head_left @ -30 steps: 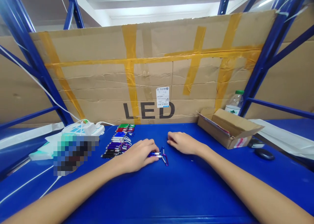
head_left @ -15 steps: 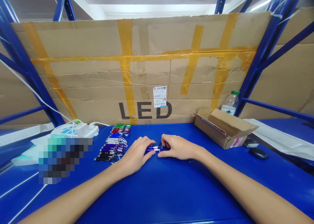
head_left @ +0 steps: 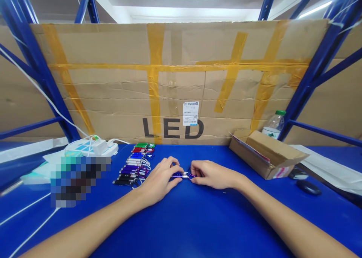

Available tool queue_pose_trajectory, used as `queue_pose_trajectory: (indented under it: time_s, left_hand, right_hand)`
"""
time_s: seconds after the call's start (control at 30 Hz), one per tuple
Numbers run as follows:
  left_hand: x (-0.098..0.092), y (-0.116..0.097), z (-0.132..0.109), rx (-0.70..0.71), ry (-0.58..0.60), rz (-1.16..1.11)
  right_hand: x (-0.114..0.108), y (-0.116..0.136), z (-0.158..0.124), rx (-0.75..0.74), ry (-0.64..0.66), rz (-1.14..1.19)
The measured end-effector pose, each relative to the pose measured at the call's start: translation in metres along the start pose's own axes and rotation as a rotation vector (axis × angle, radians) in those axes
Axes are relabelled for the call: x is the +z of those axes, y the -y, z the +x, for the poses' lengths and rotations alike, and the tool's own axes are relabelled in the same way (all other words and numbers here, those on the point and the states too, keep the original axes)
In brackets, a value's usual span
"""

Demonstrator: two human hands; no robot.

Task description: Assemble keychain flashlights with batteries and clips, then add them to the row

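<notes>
A small purple flashlight with a silver end (head_left: 184,175) lies level just above or on the blue table, between my hands. The fingers and thumb of my left hand (head_left: 163,178) are closed on its left part. My right hand (head_left: 209,174) pinches the purple clip (head_left: 192,176) at its right end. Left of my left hand, a column of similar small flashlights with clips (head_left: 132,170) lies on the table, in green, red, blue, silver, purple and black.
An open cardboard box (head_left: 263,156) stands at the right, with a bottle (head_left: 274,125) behind it and a black mouse (head_left: 309,187) beside it. A white power strip (head_left: 106,148) with cables lies at the left. A cardboard wall (head_left: 124,96) rises behind the table (head_left: 181,224).
The whole view has shifted slightly. The fingers of my right hand have moved a little on the clip; both hands remain at the flashlight.
</notes>
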State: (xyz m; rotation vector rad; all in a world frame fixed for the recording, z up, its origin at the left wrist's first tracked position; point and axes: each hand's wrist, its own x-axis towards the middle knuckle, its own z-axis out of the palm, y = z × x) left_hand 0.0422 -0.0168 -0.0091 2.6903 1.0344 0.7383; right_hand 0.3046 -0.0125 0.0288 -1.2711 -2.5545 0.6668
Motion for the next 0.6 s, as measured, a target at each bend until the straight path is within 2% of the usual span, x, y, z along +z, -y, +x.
queue_pose_trajectory:
  time_s: [0.23, 0.6]
  left_hand:
    - [0.000, -0.003, -0.001, 0.064, -0.023, 0.016]
    - [-0.003, -0.011, -0.001, 0.074, 0.042, 0.049]
  right_hand:
    - [0.000, 0.002, 0.000, 0.007, 0.008, 0.025]
    - [-0.004, -0.003, 0.000, -0.048, 0.086, 0.104]
